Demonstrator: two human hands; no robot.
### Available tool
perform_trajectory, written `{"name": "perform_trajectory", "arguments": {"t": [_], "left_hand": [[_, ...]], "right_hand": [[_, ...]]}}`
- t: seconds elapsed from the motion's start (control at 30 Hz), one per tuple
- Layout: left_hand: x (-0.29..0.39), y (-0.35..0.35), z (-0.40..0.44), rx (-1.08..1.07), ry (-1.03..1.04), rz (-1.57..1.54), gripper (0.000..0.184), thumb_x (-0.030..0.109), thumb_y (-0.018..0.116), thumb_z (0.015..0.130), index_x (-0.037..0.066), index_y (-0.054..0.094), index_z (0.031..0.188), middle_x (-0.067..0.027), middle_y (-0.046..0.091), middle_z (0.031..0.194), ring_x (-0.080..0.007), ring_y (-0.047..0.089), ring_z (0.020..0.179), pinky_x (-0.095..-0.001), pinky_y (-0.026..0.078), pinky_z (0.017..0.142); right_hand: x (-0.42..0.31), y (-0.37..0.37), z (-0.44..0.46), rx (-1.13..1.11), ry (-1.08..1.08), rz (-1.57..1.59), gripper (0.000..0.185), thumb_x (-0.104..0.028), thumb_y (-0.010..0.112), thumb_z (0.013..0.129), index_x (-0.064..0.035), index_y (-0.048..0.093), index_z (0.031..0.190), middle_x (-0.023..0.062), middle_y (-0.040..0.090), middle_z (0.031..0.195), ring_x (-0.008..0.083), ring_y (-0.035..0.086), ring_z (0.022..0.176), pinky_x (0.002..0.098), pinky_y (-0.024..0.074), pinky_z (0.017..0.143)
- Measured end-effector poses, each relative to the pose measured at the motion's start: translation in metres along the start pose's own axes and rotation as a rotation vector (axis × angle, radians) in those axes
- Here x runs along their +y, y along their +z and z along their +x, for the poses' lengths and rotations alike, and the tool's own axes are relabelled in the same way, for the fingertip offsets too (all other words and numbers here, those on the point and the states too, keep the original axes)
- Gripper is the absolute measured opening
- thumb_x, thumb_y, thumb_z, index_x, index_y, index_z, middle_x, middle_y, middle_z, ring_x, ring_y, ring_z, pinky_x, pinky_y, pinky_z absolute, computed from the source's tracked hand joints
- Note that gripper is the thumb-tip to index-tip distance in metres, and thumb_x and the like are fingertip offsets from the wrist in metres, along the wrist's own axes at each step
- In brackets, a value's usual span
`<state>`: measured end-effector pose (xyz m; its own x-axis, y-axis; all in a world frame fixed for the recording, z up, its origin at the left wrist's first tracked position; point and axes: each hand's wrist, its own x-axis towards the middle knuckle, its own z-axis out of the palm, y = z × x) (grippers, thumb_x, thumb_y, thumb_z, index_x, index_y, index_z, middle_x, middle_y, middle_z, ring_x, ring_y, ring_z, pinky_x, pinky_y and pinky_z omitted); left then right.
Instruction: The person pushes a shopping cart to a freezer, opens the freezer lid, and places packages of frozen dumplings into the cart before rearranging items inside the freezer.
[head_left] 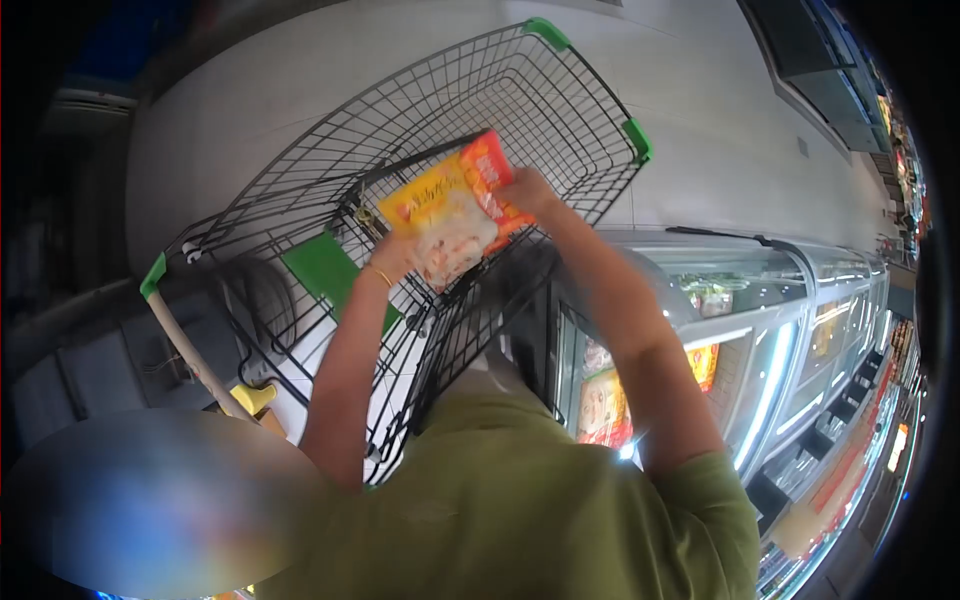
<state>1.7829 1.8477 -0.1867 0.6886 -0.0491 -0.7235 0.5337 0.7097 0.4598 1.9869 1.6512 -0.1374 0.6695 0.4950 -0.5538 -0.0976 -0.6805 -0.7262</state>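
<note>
A red and yellow bag of frozen dumplings (455, 215), with pale lumps visible through its clear part, is held up between my two hands. My left hand (395, 258) grips its lower left edge, fingers partly hidden by the bag. On its right side, my right hand (530, 192) closes around the red edge. Beneath and behind the bag is a black wire shopping cart (330, 140) with green corner pieces. The bag hangs over the cart's near part, close to the green child-seat panel (325, 268).
To the right stands a glass-fronted freezer (740, 320) with lit shelves and more red and yellow bags (603, 405) inside. The cart's pale handle (195, 360) runs along the left. Grey tiled floor (690, 130) surrounds the cart. A blurred patch covers the lower left.
</note>
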Motion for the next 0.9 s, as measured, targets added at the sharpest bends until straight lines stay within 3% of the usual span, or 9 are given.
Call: {"name": "perform_trajectory", "arguments": {"t": [0.33, 0.47, 0.67, 0.7, 0.77, 0.8, 0.83, 0.87, 0.9], "left_hand": [[-0.145, -0.064, 0.110, 0.325, -0.061, 0.009, 0.029, 0.009, 0.056, 0.085, 0.006, 0.053, 0.113, -0.0047, 0.058, 0.100, -0.0164, 0.056, 0.089, -0.0331, 0.048, 0.074], [-0.160, -0.101, 0.130, 0.499, -0.315, 0.487, 0.038, 0.012, 0.058, 0.081, 0.000, 0.053, 0.116, -0.0098, 0.061, 0.100, -0.0219, 0.059, 0.085, -0.0339, 0.047, 0.074], [-0.142, -0.096, 0.123, 0.839, -0.018, 0.762, 0.073, 0.028, 0.068, 0.072, -0.003, 0.040, 0.132, -0.0202, 0.062, 0.104, -0.0302, 0.060, 0.093, -0.0388, 0.046, 0.080], [-0.141, -0.102, 0.129, 0.758, 0.039, 0.644, 0.070, 0.031, 0.070, 0.073, -0.002, 0.045, 0.128, -0.0212, 0.057, 0.114, -0.0309, 0.055, 0.101, -0.0400, 0.043, 0.087], [-0.151, -0.147, 0.166, 0.579, 0.444, 0.790, 0.034, 0.020, 0.070, 0.073, -0.001, 0.064, 0.100, -0.0089, 0.065, 0.089, -0.0212, 0.059, 0.073, -0.0338, 0.048, 0.067], [-0.091, -0.086, 0.128, 0.325, 0.292, 0.897, 0.025, 0.020, 0.064, 0.077, 0.000, 0.064, 0.092, -0.0071, 0.064, 0.081, -0.0202, 0.059, 0.067, -0.0328, 0.048, 0.061], [-0.114, -0.134, 0.172, 0.318, 0.777, 1.293, 0.021, 0.020, 0.058, 0.081, 0.000, 0.064, 0.086, -0.0058, 0.062, 0.076, -0.0184, 0.058, 0.065, -0.0322, 0.048, 0.057], [-0.063, -0.035, 0.119, 0.426, 0.265, 0.621, 0.031, 0.028, 0.057, 0.086, 0.000, 0.062, 0.098, -0.0083, 0.062, 0.087, -0.0196, 0.061, 0.075, -0.0319, 0.050, 0.063], [-0.044, 0.002, 0.108, 0.274, 0.296, 0.616, 0.031, 0.030, 0.054, 0.090, 0.001, 0.062, 0.094, -0.0075, 0.063, 0.086, -0.0197, 0.062, 0.077, -0.0319, 0.050, 0.065]], "right_hand": [[0.095, 0.086, 0.082, -0.169, 0.427, -0.491, 0.040, -0.021, 0.059, 0.080, -0.0079, 0.055, 0.118, 0.0164, 0.057, 0.122, 0.0310, 0.055, 0.114, 0.0400, 0.0449, 0.094], [0.104, 0.078, 0.072, -0.213, 0.411, -0.578, 0.038, -0.018, 0.061, 0.078, -0.0074, 0.056, 0.115, 0.0146, 0.060, 0.118, 0.0319, 0.057, 0.110, 0.0388, 0.0473, 0.090], [0.040, 0.030, 0.021, -0.231, 0.034, -0.548, 0.024, -0.022, 0.059, 0.080, -0.0092, 0.065, 0.100, 0.0114, 0.067, 0.101, 0.0283, 0.063, 0.097, 0.0399, 0.0514, 0.079], [0.045, 0.031, 0.012, -0.148, -0.154, -0.651, 0.019, -0.023, 0.059, 0.081, -0.0115, 0.067, 0.093, 0.0101, 0.067, 0.099, 0.0290, 0.064, 0.094, 0.0399, 0.0521, 0.076], [-0.003, 0.007, -0.039, -0.081, -0.188, -0.571, 0.014, -0.019, 0.055, 0.080, -0.0114, 0.064, 0.087, 0.0084, 0.065, 0.092, 0.0313, 0.063, 0.087, 0.0407, 0.0509, 0.074], [-0.017, -0.003, -0.067, 0.015, -0.165, -0.448, 0.015, -0.020, 0.054, 0.081, -0.0118, 0.065, 0.087, 0.0096, 0.065, 0.086, 0.0304, 0.063, 0.084, 0.0398, 0.0511, 0.071], [-0.021, -0.009, -0.098, 0.077, -0.227, -0.386, 0.018, -0.023, 0.052, 0.084, -0.0115, 0.065, 0.087, 0.0094, 0.064, 0.082, 0.0294, 0.063, 0.079, 0.0401, 0.0507, 0.068], [-0.015, -0.007, -0.117, 0.220, -0.326, -0.317, 0.017, -0.026, 0.056, 0.083, -0.0106, 0.064, 0.082, 0.0095, 0.064, 0.079, 0.0296, 0.063, 0.073, 0.0408, 0.0499, 0.065], [-0.018, -0.017, -0.152, 0.301, -0.318, -0.225, 0.017, -0.026, 0.059, 0.082, -0.0098, 0.061, 0.077, 0.0094, 0.063, 0.076, 0.0296, 0.062, 0.069, 0.0403, 0.0486, 0.062]]}}
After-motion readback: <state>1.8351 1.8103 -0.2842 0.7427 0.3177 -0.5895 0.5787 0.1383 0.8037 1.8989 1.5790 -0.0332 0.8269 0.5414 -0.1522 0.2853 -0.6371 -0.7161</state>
